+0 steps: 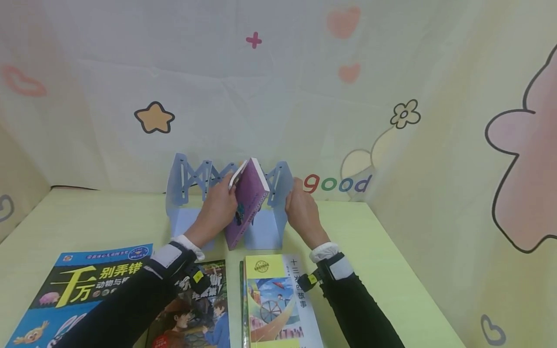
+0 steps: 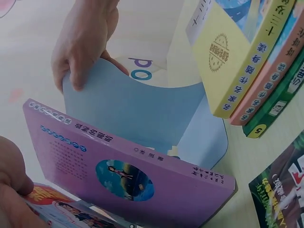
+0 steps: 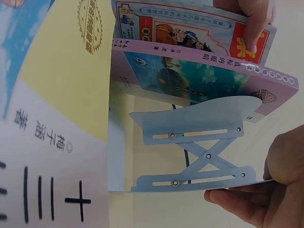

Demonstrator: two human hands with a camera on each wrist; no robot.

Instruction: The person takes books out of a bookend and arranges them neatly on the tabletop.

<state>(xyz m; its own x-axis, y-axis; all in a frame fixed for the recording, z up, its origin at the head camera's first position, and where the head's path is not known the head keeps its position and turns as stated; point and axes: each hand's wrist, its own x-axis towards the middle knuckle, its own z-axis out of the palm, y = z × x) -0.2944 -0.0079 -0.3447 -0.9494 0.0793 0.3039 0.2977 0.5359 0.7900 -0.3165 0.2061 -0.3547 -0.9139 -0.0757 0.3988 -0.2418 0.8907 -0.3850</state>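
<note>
A light-blue expanding bookend (image 1: 264,227) with crisscross slats stands at the back of the table. Inside it a purple book (image 1: 250,203) leans at a tilt. My left hand (image 1: 219,208) grips a thinner book with a colourful illustrated cover (image 3: 190,29), thumb on its face, right beside the purple one. Whether that hand also touches the purple book I cannot tell. At the bookend's right end plate (image 2: 128,104), my right hand (image 1: 302,212) pinches the upper edge between thumb and fingers.
Nearer the front, a stack of books with a yellow-and-white top cover (image 1: 271,302) lies right of centre. A dark comic-style book (image 1: 191,314) and a large blue book (image 1: 82,290) lie to the left, partly under my left sleeve. A printed cloth (image 1: 278,96) hangs behind the table.
</note>
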